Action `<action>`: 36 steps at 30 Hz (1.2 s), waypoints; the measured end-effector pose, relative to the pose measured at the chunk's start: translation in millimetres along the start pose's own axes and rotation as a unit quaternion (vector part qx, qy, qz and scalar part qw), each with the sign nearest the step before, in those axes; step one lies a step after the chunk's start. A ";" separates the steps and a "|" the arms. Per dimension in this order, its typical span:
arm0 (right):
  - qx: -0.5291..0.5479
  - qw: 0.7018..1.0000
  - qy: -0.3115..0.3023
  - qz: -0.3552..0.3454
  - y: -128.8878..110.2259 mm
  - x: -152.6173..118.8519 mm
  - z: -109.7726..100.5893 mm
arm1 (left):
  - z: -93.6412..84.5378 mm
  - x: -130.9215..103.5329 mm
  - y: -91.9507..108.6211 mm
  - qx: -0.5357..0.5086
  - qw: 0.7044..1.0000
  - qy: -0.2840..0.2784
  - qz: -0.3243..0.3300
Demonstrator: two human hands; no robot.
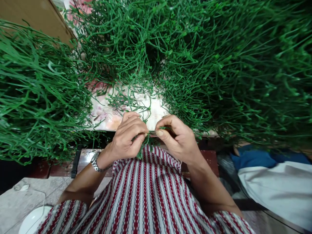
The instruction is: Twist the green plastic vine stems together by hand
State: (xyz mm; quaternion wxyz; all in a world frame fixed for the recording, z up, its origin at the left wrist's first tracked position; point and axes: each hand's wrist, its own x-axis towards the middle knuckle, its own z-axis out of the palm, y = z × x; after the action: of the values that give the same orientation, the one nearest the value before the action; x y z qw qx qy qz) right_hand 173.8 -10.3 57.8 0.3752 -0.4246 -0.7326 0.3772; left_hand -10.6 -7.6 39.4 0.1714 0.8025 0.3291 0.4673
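My left hand [130, 135], with a metal-banded watch [95, 162] on its wrist, is closed in a pinch on a thin green stem [147, 140] that looks like part of a plastic plant. Just to its right, my right hand [177, 138] is pinched shut, thumb against index finger. A bit of green shows inside its curled fingers, but what the fingertips hold is too small to make out. The two hands are close together but apart, at the near edge of a table with a floral cover [107, 109]. Loose green sprigs [129, 100] lie just beyond them.
Large heaps of branching green stems stand left [36, 91], ahead [136, 35] and right [243, 71]. A cardboard box [36, 16] is at the far left. Below the table is a dark red bench [207, 161]. White cloth [280, 188] and blue cloth [255, 156] are at lower right.
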 end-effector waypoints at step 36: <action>0.099 0.910 -0.343 -0.210 21.5 19.1 -0.1 | -22.5 21.8 0.1 -0.138 0.906 -0.399 0.029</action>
State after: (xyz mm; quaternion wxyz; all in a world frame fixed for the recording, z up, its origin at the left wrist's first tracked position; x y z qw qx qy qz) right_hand 174.4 14.6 43.4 0.2116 -0.0661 -0.8475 0.4823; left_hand -22.4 6.6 64.7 0.3841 0.8994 0.1418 0.1533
